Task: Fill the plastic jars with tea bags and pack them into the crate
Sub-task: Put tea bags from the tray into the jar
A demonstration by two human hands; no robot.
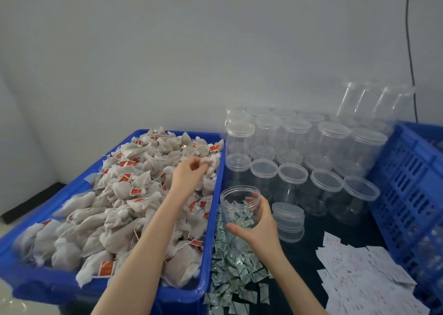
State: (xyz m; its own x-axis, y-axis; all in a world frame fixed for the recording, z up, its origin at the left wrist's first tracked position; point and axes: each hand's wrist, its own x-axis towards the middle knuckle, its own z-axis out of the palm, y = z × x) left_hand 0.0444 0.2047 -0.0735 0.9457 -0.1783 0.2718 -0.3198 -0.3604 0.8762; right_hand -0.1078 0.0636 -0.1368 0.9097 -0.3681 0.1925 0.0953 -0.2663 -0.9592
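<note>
The left hand (191, 173) reaches into the blue bin (211, 231), fingers curled around a tea bag (209, 165) near the bin's far right corner. The right hand (259, 221) grips an open jar (239, 209), thumb and fingers wrapped round its clear wall; the jar stands just beside the bin's right edge, mouth upward and tilted slightly toward the bin, long axis near upright. It looks empty, though the clear wall makes that hard to judge. The dark tabletop (311, 254) carries small green-grey packets (235, 276) along its near edge, white sachets (359, 278) to the right, a loose lid (287, 213) beside the jar, and rows of lidded jars (299, 156) toward the plain grey wall (167, 51). A blue crate (412, 183) stands at the right edge.
</note>
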